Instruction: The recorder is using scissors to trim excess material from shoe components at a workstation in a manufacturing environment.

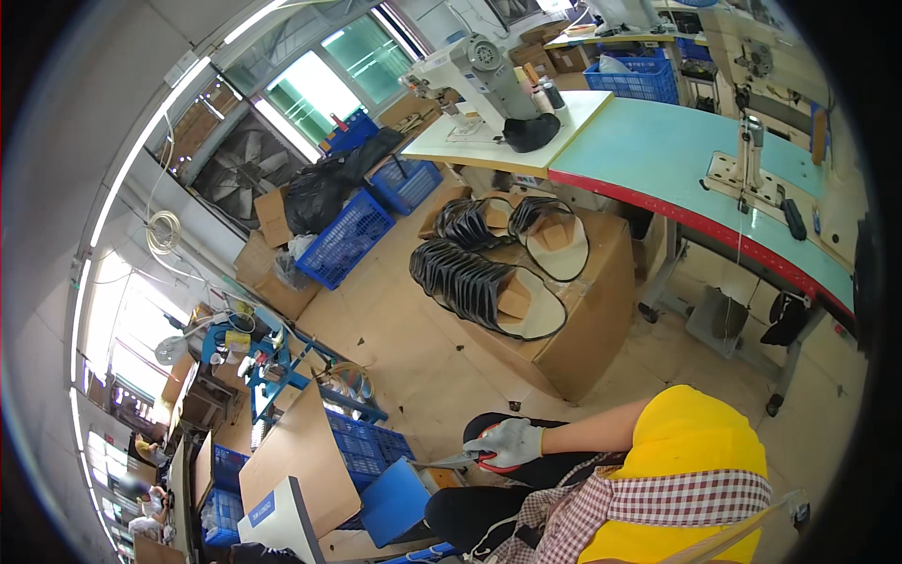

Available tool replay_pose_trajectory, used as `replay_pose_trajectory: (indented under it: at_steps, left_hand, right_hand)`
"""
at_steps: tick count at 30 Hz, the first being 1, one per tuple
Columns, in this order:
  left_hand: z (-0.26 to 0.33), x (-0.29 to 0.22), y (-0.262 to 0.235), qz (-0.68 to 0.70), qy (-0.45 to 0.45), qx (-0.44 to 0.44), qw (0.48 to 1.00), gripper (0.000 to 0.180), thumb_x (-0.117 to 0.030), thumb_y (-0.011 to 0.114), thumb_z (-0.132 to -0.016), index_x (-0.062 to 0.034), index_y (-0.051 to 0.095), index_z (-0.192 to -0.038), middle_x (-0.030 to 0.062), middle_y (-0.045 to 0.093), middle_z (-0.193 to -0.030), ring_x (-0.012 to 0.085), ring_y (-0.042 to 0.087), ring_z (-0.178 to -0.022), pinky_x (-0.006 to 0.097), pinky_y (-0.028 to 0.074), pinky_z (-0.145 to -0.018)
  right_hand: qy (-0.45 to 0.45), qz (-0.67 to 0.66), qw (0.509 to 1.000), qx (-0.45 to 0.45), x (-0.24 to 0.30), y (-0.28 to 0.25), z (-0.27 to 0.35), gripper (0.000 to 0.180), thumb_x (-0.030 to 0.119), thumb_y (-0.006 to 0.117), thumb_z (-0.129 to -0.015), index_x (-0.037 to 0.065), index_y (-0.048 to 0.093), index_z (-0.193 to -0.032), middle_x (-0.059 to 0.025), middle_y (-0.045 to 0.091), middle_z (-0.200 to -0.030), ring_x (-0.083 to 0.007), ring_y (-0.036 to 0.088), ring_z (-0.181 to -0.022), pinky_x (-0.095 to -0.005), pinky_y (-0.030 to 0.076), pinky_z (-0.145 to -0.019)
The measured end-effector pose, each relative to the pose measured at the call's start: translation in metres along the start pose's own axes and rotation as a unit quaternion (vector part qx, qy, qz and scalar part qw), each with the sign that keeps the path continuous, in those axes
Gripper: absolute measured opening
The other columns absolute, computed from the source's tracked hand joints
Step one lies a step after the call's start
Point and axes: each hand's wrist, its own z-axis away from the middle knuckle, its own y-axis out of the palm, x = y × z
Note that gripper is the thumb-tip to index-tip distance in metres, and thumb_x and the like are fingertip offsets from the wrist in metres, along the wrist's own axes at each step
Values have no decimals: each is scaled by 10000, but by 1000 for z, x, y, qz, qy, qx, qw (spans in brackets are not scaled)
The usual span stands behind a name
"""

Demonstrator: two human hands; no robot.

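My right hand [517,443], in a grey work glove, is closed around the red handles of a pair of scissors [449,462]. It rests over my black-trousered leg, and the blades point left toward a blue panel [395,503]. My left hand does not show. Beyond the right hand, a cardboard box [587,334] bears a long nested stack of black strappy sandals [470,282] with pale insoles. Two shorter stacks of sandals [554,240] lie behind it. No hand touches the sandals.
A turquoise table [658,141] with a red edge carries a sewing machine part [749,160]. Beside it, a white sewing machine [479,80] stands on a pale table. Blue crates [348,240] line the far floor. Nearer, a cardboard sheet [296,461] leans by another blue crate [366,446].
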Motion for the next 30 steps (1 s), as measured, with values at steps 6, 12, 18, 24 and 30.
replay_pose_trajectory:
  at_steps: [6, 12, 18, 24, 30]
  left_hand:
    - [29, 0, 21, -31, 47, -5, 998, 238, -241, 601, -892, -30, 669, -978, 209, 627, -980, 349, 613, -847, 504, 477, -758]
    - [73, -2, 41, -65, 118, -20, 991, 213, -224, 593, -893, -33, 668, -952, 197, 633, -962, 344, 613, -838, 510, 475, -758]
    - [120, -3, 67, -92, 195, -50, 975, 192, -207, 586, -895, -35, 666, -927, 185, 640, -943, 339, 613, -829, 516, 474, -759]
    - [153, 4, 94, -110, 270, -90, 952, 175, -189, 579, -896, -37, 664, -901, 173, 646, -925, 335, 613, -820, 522, 472, -760]
    - [184, 18, 126, -157, 364, -194, 897, 163, -172, 571, -898, -39, 663, -876, 161, 653, -906, 330, 613, -812, 528, 470, -760]
  right_hand:
    - [8, 19, 1000, -9, -5, 9, 1, 386, 292, 585, -796, 182, 589, -1166, -117, 653, -765, -303, 627, -604, -402, 516, -548]
    - [31, 49, 998, 21, -5, 10, -6, 402, 288, 592, -787, 181, 582, -1173, -111, 656, -778, -302, 627, -613, -405, 517, -548]
    - [33, 41, 999, -13, 2, 6, -11, 423, 289, 668, -755, 159, 583, -1148, -111, 601, -681, -310, 605, -584, -418, 488, -521]
    - [41, 86, 995, -27, 8, 0, -9, 437, 290, 707, -731, 141, 594, -1126, -93, 542, -598, -294, 581, -537, -399, 460, -479]
    - [10, 134, 990, -40, -3, 8, -17, 413, 293, 714, -721, 151, 615, -1096, -88, 543, -593, -273, 568, -511, -392, 455, -472]
